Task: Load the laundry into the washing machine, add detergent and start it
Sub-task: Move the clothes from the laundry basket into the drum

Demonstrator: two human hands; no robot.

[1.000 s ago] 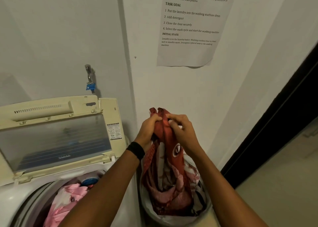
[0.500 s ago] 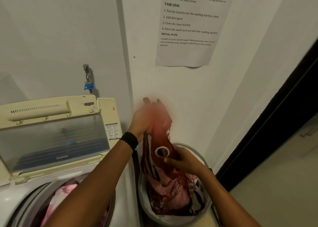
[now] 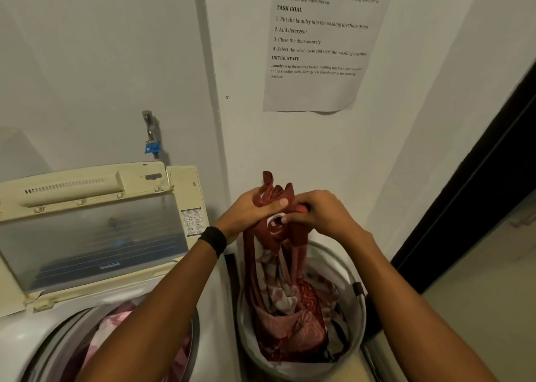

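Head view: left hand (image 3: 250, 214), right hand (image 3: 322, 217) grip red cloth (image 3: 277, 255) over basket (image 3: 342, 268); pink laundry (image 3: 108, 330) in washer (image 3: 17, 338) part-hidden.

Left hand (image 3: 255, 212): up in front of me, fingers curled tight round the bunched top of the red cloth (image 3: 261, 248), fingertips pointing to my right.
Right hand (image 3: 322, 216): level with the left and touching it, fingers hooked in, pinching the same cloth just under the left's fingertips.
Left wrist: black band (image 3: 213, 241) strapped round it.
Left forearm (image 3: 162, 309): bare, rising from bottom left towards the middle.
Right forearm (image 3: 406, 309): bare, coming in from lower right, angled up and left.
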